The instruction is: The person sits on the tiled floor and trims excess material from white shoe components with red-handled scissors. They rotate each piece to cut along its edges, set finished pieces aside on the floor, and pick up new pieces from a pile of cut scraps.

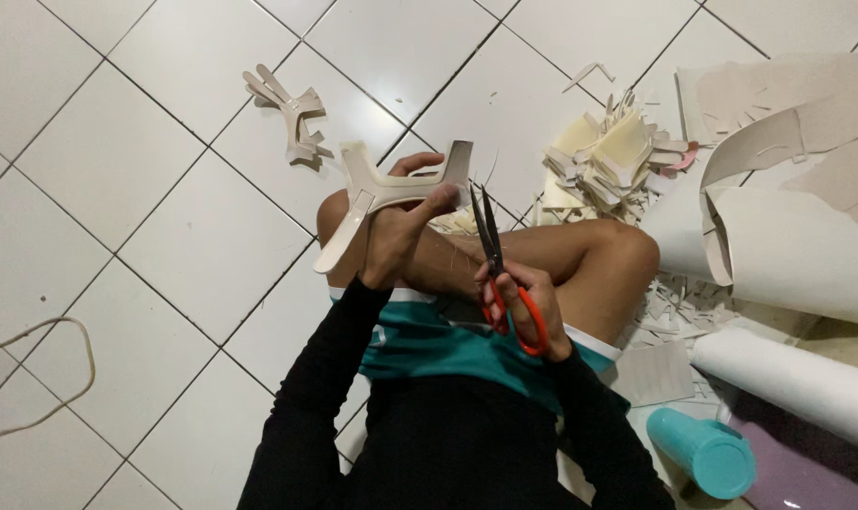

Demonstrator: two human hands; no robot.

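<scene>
Nearest the lens, black sleeves [353, 397], running up from the bottom edge over teal shorts [448, 345] with a white hem, legs crossed on the white tiled floor [164, 189].

Left hand [402, 234]: fingers curled shut around a beige cut-out [391, 189], thumb pressed across its face, other fingertips showing over the top edge. Cut-out held up above the knee, just left of the scissor tips. Flat, stiff-looking sheet, pale cream, shaped like a curved bar with two short prongs rising at either end and one long tapering leg slanting down-left past the wrist. Middle of the piece hidden behind the hand.

Right hand [523, 307]: fingers closed through the orange loops of scissors [500, 274], dark blades pointing up and nearly together, only a narrow slit between them, tips close to the cut-out's right prong; contact with it hard to judge.

Further out: a small stack of similar cut-outs [292, 118] on the tiles, upper left. Heap of yellowish scraps [608, 161] beyond the right knee. Large curling sheets [788, 236] at right, cut off by the frame. White roll [788, 378] and teal tube [703, 453] at lower right, the latter partly behind the right sleeve. Pale cord [60, 378] looping at the left edge, ends out of view.
</scene>
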